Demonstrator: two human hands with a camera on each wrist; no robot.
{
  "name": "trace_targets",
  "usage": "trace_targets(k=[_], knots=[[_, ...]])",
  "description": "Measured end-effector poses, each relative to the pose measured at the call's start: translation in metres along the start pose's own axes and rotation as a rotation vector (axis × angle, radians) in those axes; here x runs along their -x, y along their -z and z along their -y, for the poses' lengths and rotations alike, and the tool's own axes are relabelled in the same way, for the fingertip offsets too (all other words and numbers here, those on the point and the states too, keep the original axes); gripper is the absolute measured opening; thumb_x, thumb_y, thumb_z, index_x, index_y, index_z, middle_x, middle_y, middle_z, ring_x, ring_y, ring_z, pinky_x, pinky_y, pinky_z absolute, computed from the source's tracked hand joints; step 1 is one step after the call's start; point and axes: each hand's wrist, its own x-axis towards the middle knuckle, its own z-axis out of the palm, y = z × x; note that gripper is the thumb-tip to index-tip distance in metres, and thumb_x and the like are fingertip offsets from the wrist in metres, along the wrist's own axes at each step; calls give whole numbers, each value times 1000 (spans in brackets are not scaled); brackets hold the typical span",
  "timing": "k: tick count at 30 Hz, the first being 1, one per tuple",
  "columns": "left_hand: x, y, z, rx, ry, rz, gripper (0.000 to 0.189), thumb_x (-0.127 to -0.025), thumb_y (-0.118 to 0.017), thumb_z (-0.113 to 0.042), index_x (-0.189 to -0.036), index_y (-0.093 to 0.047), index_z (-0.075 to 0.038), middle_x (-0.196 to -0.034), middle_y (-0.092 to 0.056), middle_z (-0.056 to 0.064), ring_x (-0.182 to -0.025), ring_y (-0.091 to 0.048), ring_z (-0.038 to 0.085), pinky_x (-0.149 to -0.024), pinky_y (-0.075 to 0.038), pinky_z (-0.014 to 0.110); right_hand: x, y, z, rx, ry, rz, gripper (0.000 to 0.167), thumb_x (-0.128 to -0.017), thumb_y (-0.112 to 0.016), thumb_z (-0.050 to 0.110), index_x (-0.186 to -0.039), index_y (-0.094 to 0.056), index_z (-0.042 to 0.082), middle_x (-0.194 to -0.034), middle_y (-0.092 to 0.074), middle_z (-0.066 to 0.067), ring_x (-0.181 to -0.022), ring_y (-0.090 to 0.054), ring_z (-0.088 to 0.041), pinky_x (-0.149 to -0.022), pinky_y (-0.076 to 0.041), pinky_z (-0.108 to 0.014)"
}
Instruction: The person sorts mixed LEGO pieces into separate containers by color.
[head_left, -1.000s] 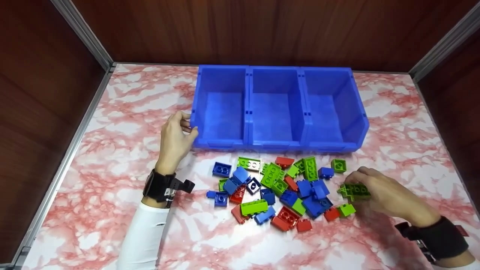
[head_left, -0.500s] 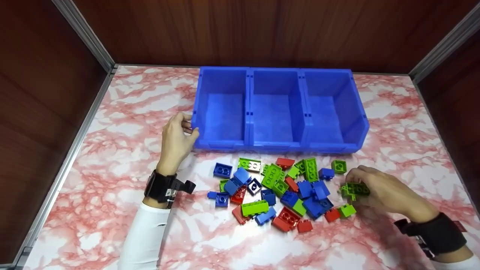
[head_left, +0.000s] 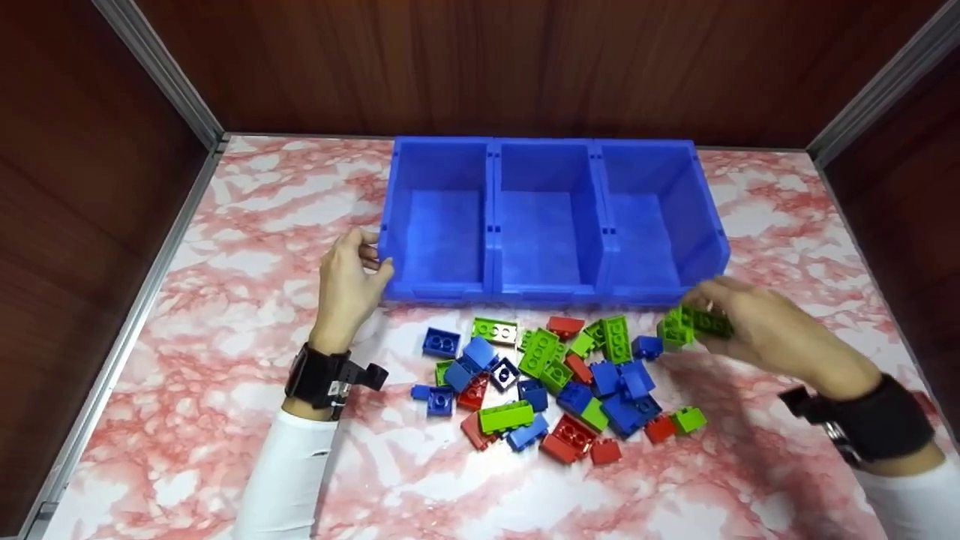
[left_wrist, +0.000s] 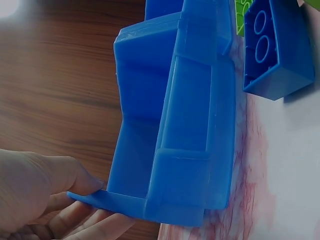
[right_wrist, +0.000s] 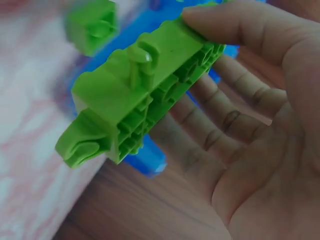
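Note:
My left hand (head_left: 349, 281) grips the left side wall of a blue three-compartment bin (head_left: 441, 294). In the left wrist view, the thumb lies inside the wall and the fingers lie outside the bin (left_wrist: 185, 120). My right hand (head_left: 772, 330) pinches a long green toy building brick (head_left: 712, 322) just in front of the bin's right corner. The right wrist view shows a hook on this brick's side (right_wrist: 142, 65) and a loop on its end. A small green brick (right_wrist: 92, 27) on the table lies near it, partly overlapped in the head view.
A loose pile of red, green and blue bricks, among them a long green one (head_left: 506, 416) and a red one (head_left: 566, 439), spreads before the bin. A blue brick (left_wrist: 280, 50) lies close to the bin's front left. Dark wood panels (head_left: 480, 67) enclose the marbled table (head_left: 420, 495).
My right hand has moved away from me, up toward the bin's front right corner, with the green brick in its grip. The left hand keeps its hold on the bin.

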Motion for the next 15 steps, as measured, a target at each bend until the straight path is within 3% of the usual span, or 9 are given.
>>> trace_targets(k=[6,15], knots=[[-1,0,0,-4,-7,-2,34,-90,-72,0,-122,-64,7,-115,-69,23,-101,-71,36,-92,-62,45,-32,18,8,45,19,-31,41,-77,-88,1,-113,-69,6,-101,-73,-8,-90,-71,-23,-74,-63,-43],[0,1,-1,-14,1,-8,33,-89,-72,0,-121,-64,7,-113,-69,22,-101,-70,36,-92,-61,45,-83,42,13,7,-74,-47,41,-80,-86,5,-116,-69,0,-104,-74,-17,-90,-72,-31,-77,-64,-52]])
